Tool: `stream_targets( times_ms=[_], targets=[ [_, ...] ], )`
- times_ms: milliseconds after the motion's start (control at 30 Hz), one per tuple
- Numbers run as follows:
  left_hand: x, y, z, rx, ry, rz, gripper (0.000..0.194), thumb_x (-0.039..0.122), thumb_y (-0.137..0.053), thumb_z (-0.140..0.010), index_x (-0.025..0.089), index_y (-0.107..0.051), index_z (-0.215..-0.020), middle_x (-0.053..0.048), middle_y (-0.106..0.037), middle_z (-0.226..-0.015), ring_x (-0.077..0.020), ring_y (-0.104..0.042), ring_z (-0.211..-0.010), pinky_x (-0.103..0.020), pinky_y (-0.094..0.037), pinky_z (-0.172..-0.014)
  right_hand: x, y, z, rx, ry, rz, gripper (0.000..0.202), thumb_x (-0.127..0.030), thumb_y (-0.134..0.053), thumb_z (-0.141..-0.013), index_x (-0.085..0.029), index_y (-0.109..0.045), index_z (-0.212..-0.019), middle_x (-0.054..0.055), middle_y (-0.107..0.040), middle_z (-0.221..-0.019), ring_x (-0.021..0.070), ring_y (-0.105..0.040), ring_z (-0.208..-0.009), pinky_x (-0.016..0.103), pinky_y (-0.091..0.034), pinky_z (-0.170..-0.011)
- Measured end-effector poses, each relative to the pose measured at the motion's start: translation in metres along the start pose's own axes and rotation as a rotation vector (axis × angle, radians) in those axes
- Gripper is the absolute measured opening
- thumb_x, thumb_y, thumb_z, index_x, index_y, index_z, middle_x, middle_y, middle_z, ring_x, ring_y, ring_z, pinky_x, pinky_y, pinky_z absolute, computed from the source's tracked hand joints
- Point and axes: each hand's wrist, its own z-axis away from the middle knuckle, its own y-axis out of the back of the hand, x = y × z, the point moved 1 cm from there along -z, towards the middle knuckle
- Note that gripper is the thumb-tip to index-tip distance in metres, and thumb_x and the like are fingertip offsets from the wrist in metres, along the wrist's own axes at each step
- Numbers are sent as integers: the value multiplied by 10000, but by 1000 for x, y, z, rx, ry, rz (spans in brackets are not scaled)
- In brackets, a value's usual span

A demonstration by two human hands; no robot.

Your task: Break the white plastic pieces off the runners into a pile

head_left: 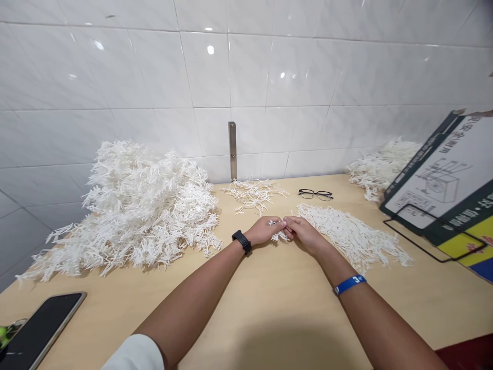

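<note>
My left hand (265, 229) is closed around a small bunch of thin white plastic-looking branched pieces (280, 236), whose ends stick out below and between the fingers. My right hand (302, 232) meets it, thumb and fingertips pinched together at the bunch; the exact piece in that pinch is too small to make out. Just right of my right hand lies a flat spread of white strands (352, 234). Behind my hands is a loose scatter of white branched pieces (256, 192). A tall heap of the same white pieces (146, 205) stands on the left.
Eyeglasses (316, 195) lie behind my right hand. A printed cardboard box (442, 180) with a black wire frame (435, 252) is at right, another white pile (383, 164) behind it. A phone (42, 329) lies front left. A tiled wall (250, 77) with a metal bracket (232, 151) backs the table (269, 303).
</note>
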Motion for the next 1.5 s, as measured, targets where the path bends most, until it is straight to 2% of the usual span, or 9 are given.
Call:
stream_targets(
  times_ms=[267, 400, 567, 767, 867, 1000, 1100, 1267, 1500],
  targets=[
    [0, -1, -3, 97, 45, 271, 582, 699, -506, -818, 130, -557, -702, -104, -683, -752, -197, -657, -749, -368, -523, -809, -2, -5, 1, -40, 3, -133, 473, -552, -652, -818, -188, -472, -576, -19, -485, -579, 119, -418, -547, 274, -323, -557],
    [-2, -1, -2, 161, 73, 203, 568, 694, -497, -823, 149, -499, -662, -61, -641, -681, -159, -625, -678, -333, -517, -764, -4, -7, 1, -52, -43, -43, 486, -614, -660, -778, -177, -524, -612, -18, -493, -575, 116, -429, -545, 272, -329, -553],
    [-3, -4, -3, 91, 92, 145, 591, 690, -435, -859, 136, -572, -702, -76, -670, -702, -176, -653, -714, -359, -540, -795, -7, -9, 3, -40, -41, 60, 528, -644, -639, -777, -188, -495, -555, -14, -475, -528, 117, -417, -527, 274, -328, -538],
    [-3, -5, -4, 81, 68, 81, 610, 640, -345, -922, 127, -602, -714, -96, -684, -684, -185, -664, -724, -361, -546, -806, -3, -8, 3, -53, -8, 31, 524, -629, -592, -828, -195, -482, -555, -10, -473, -530, 125, -411, -535, 278, -318, -540],
    [2, -8, -1, 107, 34, -165, 554, 502, -259, -989, 137, -611, -765, -92, -705, -768, -179, -660, -785, -342, -525, -826, 0, -7, 1, -28, -28, 2, 531, -633, -553, -856, -196, -479, -564, -14, -462, -513, 124, -408, -513, 284, -309, -535],
    [16, -14, 7, 297, -13, -820, 405, 341, -301, -995, 166, -604, -790, -97, -682, -889, -212, -615, -872, -370, -465, -854, 0, -6, 1, 17, -51, -18, 539, -640, -566, -845, -194, -480, -557, -16, -451, -496, 121, -406, -497, 288, -300, -528],
    [26, -18, 11, 332, -83, -1105, 368, 303, -295, -1001, 168, -597, -840, -106, -647, -921, -229, -583, -922, -393, -415, -883, 0, -6, 1, 44, -68, -43, 529, -650, -559, -846, -190, -513, -590, -14, -463, -502, 122, -410, -499, 288, -304, -525],
    [31, -19, 12, 299, -129, -1242, 340, 282, -296, -1005, 165, -602, -913, -102, -629, -936, -231, -555, -935, -395, -380, -869, 5, -5, 0, 47, -65, -103, 509, -632, -564, -855, -182, -541, -618, -8, -491, -519, 124, -427, -503, 287, -330, -528],
    [30, -22, 13, 321, -149, -1256, 368, 297, -264, -1018, 167, -597, -932, -99, -625, -946, -232, -548, -928, -390, -372, -839, 10, -1, -2, 45, -77, -192, 468, -599, -587, -856, -184, -543, -646, -6, -517, -563, 121, -445, -500, 283, -339, -518]
  ],
)
